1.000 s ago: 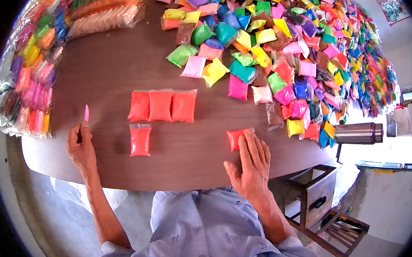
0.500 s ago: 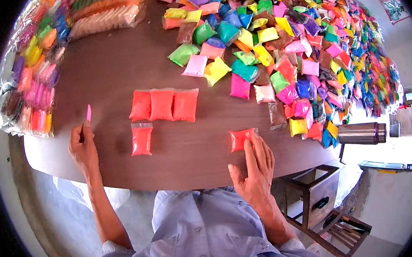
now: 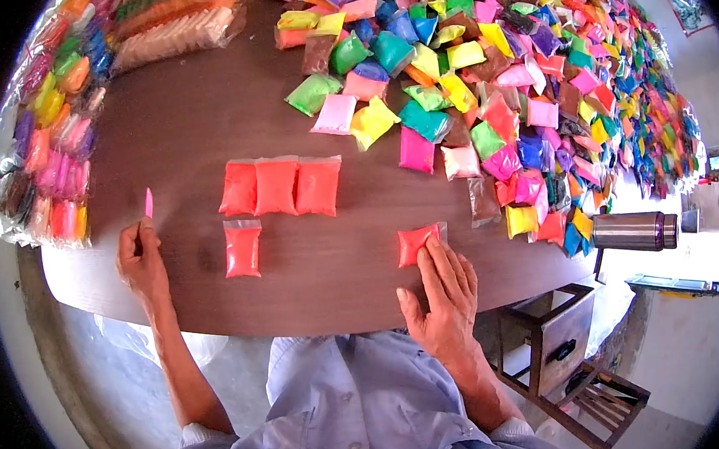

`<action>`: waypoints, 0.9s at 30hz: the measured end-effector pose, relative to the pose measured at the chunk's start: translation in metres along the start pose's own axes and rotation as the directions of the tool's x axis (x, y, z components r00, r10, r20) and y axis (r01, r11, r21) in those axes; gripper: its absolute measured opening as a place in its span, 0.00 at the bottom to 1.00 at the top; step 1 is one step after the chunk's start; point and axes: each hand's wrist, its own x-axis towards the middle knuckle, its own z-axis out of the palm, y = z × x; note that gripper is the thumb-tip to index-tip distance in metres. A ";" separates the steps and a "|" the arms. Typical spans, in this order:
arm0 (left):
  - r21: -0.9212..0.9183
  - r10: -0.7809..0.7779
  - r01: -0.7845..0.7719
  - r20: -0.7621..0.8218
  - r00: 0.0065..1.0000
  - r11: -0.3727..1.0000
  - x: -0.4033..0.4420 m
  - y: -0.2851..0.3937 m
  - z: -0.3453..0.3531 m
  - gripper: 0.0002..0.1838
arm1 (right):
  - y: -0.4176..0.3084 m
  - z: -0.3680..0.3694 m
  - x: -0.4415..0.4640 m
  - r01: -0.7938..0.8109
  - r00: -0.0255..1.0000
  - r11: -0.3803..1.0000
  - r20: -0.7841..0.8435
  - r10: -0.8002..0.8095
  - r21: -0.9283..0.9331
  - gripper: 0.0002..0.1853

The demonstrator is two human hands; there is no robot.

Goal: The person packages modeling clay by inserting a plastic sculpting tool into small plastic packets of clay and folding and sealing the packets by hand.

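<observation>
One coral-red, pillow-shaped plastic packet (image 3: pixel 415 245) sits on the smooth brown table (image 3: pixel 330 281), right hand (image 3: pixel 446 293) resting fingertips on it, thumb spread wide, left hand (image 3: pixel 142 263) pinching a slim pink pointed sliver (image 3: pixel 149 203), so I'd guess steadying, and lifting that packet would take the thumb closing in.

I logged the red packets (image 3: pixel 276 187) as glossy, smooth plastic; tabletop (image 3: pixel 165 136), wood-grained, smooth, with a soft sheen; bundled sachets (image 3: pixel 177 35), shiny, crinkled clear plastic wrap; flask (image 3: pixel 630 230), polished metal; shirt (image 3: pixel 347 407), matt, creased cloth.
</observation>
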 end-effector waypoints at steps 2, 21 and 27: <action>-0.005 -0.013 0.013 0.012 1.000 1.000 0.001 -0.001 0.000 0.12 | 0.004 0.000 0.004 0.007 1.000 1.000 -0.004 -0.007 -0.008 0.31; 0.033 0.037 -0.037 0.019 0.999 0.999 0.001 -0.006 -0.001 0.12 | 0.000 0.006 0.013 0.021 1.000 1.000 -0.011 -0.021 0.004 0.33; 0.038 -0.033 0.033 0.010 0.999 0.999 -0.002 0.012 -0.001 0.12 | 0.005 0.006 0.017 0.017 1.000 1.000 -0.020 -0.017 -0.002 0.32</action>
